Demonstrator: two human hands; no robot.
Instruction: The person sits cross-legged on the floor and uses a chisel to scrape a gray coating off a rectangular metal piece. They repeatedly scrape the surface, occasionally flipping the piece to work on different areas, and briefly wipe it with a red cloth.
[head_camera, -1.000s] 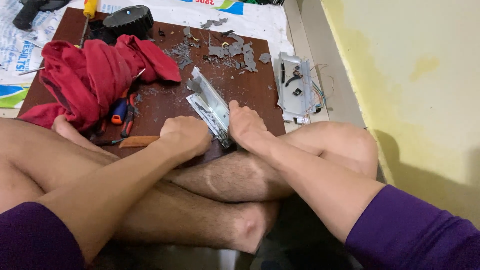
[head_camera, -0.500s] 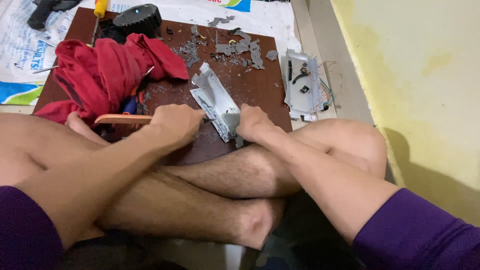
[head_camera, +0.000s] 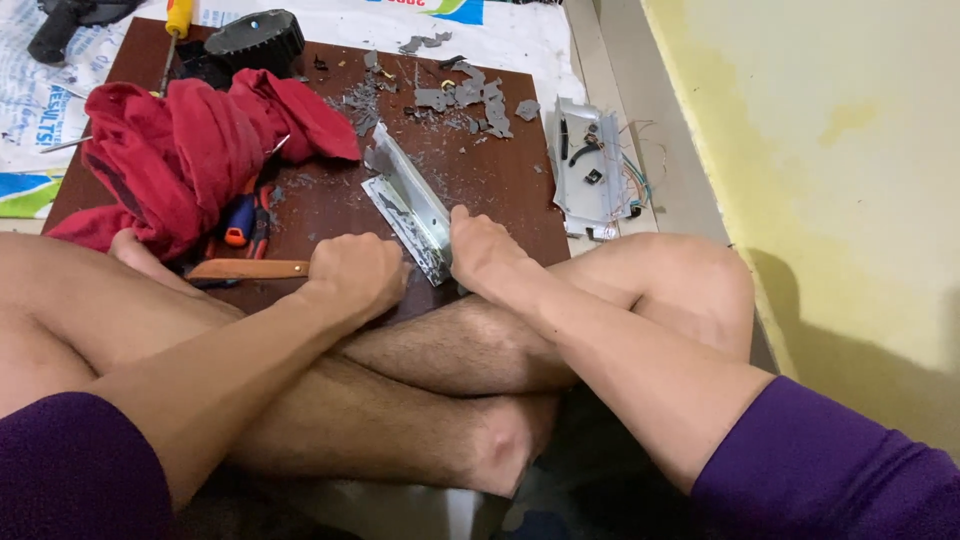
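Hands closing in on the metal bracket

Red cloth (head_camera: 185, 150) is sitting far left. Left hand (head_camera: 352, 272) is fisting a wooden handle (head_camera: 248, 268), now drawn up tighter. Metal bracket (head_camera: 412, 203) is lying mid-board (head_camera: 500, 190); right hand (head_camera: 480, 252), fingers together, is steadying its near end.

- Two hands: the left hand (head_camera: 355, 272) and the right hand (head_camera: 478, 250).
- One wooden stick (head_camera: 248, 269), near the left hand.
- One bent metal piece (head_camera: 412, 203), in the middle.
- One red cloth (head_camera: 180, 150), on the left.
- One brown board (head_camera: 500, 180).
- One black round part (head_camera: 255, 38), far away.
- One yellow-handled tool (head_camera: 177, 18), far left.
- One white part with wires (head_camera: 590, 170), on the right.
- Many small grey broken bits (head_camera: 460, 95), too many to count.
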